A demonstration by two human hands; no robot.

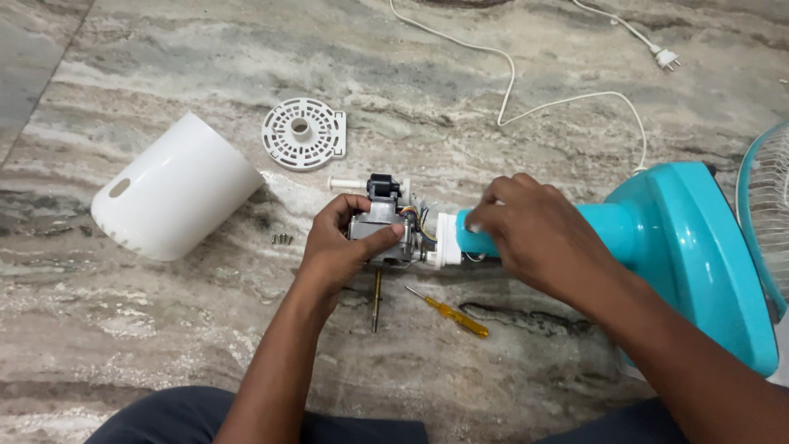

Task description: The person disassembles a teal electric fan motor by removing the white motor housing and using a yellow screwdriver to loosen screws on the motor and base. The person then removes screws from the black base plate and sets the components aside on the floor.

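Left hand (341, 247) is wrapped tight round the bare fan motor (380, 228) mid-floor, right hand (526, 234) closed on the turquoise neck (608, 230), so I'd keep that motor level, wires (417, 220) slack, little screws (282, 239) left untouched nearby.

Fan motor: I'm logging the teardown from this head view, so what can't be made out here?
- Motor sides: covered by left hand.
- Teal neck: gripped span under right hand.
- Screws: too small to count.
- Fan guard: cut by right edge.
- Motor shaft tip: blurred.
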